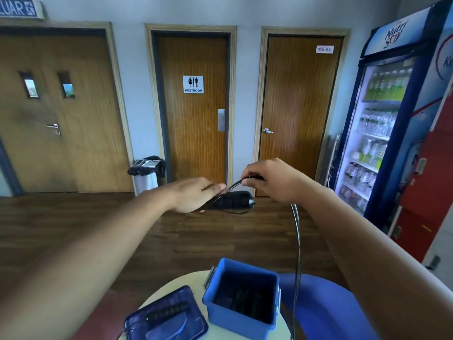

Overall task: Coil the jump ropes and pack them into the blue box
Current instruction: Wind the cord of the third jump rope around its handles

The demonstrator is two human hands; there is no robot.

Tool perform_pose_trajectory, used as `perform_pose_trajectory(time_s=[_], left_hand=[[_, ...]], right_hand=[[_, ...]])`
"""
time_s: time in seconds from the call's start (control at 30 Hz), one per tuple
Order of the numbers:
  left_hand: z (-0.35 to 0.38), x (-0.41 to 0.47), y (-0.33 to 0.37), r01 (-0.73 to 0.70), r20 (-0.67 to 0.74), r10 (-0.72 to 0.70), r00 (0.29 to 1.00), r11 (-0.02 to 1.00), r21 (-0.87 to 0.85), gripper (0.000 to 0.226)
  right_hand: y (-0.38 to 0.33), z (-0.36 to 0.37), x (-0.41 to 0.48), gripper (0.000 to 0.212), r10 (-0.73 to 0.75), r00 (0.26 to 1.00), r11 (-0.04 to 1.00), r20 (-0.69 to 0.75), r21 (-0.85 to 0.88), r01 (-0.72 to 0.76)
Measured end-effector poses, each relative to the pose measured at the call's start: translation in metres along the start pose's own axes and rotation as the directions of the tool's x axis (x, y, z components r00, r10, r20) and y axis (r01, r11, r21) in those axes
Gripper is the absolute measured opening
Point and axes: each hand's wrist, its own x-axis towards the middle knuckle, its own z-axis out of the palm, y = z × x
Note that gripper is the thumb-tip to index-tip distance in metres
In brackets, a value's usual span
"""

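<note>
Holding firm, the left hand (pixel 196 195) has its grip closed narrow around the black ribbed jump rope handles (pixel 235 200), which stick out sideways toward the right hand. Just beside and slightly above it, the right hand (pixel 274 180) pinches the thin black cord (pixel 297 241) between thumb and curled fingers. A short taut stretch of cord runs from that pinch down to the left grip. From under the right grip the rest of the cord hangs in a long loose curve, dropping past the edge of the table.

Well below both grips, and nearer the person, the square blue plastic box (pixel 235 322) stands open on the round cream table (pixel 171 283). Dark shapes lie inside it, too dim to make out. Under the left grip, just beside the box, lies the translucent dark blue lid (pixel 186 322), with another black ribbed handle (pixel 169 310) at it; whether this rests on top or shows through, I cannot tell. Under the right grip, a rounded blue seat (pixel 326 303) sits behind the hanging cord.

Beyond the grips are dark wood flooring, three wooden doors and a bin lined with a black bag (pixel 147 170). To the right of the right grip stands a lit drinks fridge (pixel 382 123).
</note>
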Motion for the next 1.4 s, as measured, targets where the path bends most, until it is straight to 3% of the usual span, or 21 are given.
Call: perform_pose_trajectory(time_s=[0.1, 0.2, 0.3, 0.43, 0.5, 0.63, 0.77, 0.83, 0.9, 0.97, 1.03, 1.2, 1.3, 1.4], left_hand=[[-0.006, -0.007, 0.003, -0.038, 0.101, 0.077, 0.992, 0.937, -0.348, 0.056], [-0.009, -0.013, 0.003, -0.122, 0.132, 0.216, 0.967, 0.856, -0.503, 0.056], [-0.014, -0.013, -0.001, -0.143, 0.11, 0.3, 0.948, 0.707, -0.692, 0.063], [-0.028, -0.016, 0.003, -0.073, 0.092, 0.335, 0.938, 0.451, -0.889, 0.052], [-0.031, -0.015, 0.009, -0.063, 0.077, 0.319, 0.945, 0.405, -0.912, 0.052], [-0.033, -0.006, 0.022, -0.05, -0.014, 0.076, 0.997, 0.484, -0.874, 0.04], [-0.034, 0.002, 0.026, -0.02, -0.165, -0.163, 0.973, 0.649, -0.76, 0.035], [-0.033, 0.006, 0.022, 0.028, -0.244, -0.21, 0.947, 0.809, -0.587, 0.044], [-0.031, 0.007, 0.017, 0.14, -0.326, -0.231, 0.917, 0.95, -0.278, 0.053], [-0.027, 0.005, 0.015, 0.209, -0.418, -0.179, 0.891, 0.978, 0.027, 0.054], [-0.021, 0.005, 0.014, 0.163, -0.44, -0.08, 0.894, 0.975, 0.154, 0.05], [-0.022, 0.003, 0.022, -0.003, -0.235, 0.042, 0.971, 0.986, 0.164, 0.046], [-0.032, -0.003, 0.03, -0.084, -0.083, 0.094, 0.992, 0.99, 0.114, 0.057], [-0.039, -0.011, 0.035, -0.145, 0.059, 0.152, 0.987, 0.984, -0.101, 0.055]], right_hand=[[0.009, 0.001, -0.002, 0.019, 0.0, 0.999, 0.994, -0.042, 0.11, 0.004], [0.014, 0.01, -0.005, 0.014, 0.016, 0.999, 0.983, -0.028, 0.181, -0.011], [0.008, 0.025, -0.012, 0.033, 0.145, 0.988, 0.885, -0.049, 0.452, -0.107], [-0.004, 0.05, -0.008, 0.036, 0.227, 0.969, 0.737, -0.097, 0.668, -0.106], [-0.009, 0.057, -0.003, 0.036, 0.275, 0.951, 0.721, -0.145, 0.685, -0.104], [-0.015, 0.065, 0.001, 0.028, 0.308, 0.946, 0.756, -0.103, 0.629, -0.178], [-0.018, 0.068, -0.002, 0.022, 0.307, 0.951, 0.836, -0.046, 0.489, -0.247], [-0.017, 0.062, -0.004, 0.022, 0.29, 0.956, 0.9, -0.049, 0.353, -0.255], [-0.018, 0.055, -0.005, 0.025, 0.269, 0.963, 0.943, -0.009, 0.204, -0.262], [-0.02, 0.048, -0.006, 0.025, 0.262, 0.964, 0.961, 0.041, 0.082, -0.264], [-0.02, 0.043, -0.006, 0.023, 0.28, 0.959, 0.96, 0.039, -0.017, -0.28], [-0.014, 0.023, -0.007, 0.021, 0.276, 0.956, 0.946, -0.098, -0.145, -0.289], [-0.013, 0.008, -0.011, 0.021, 0.225, 0.944, 0.966, -0.24, -0.075, -0.249], [-0.009, -0.006, -0.016, 0.018, 0.243, 0.924, 0.97, -0.295, 0.069, -0.234]])
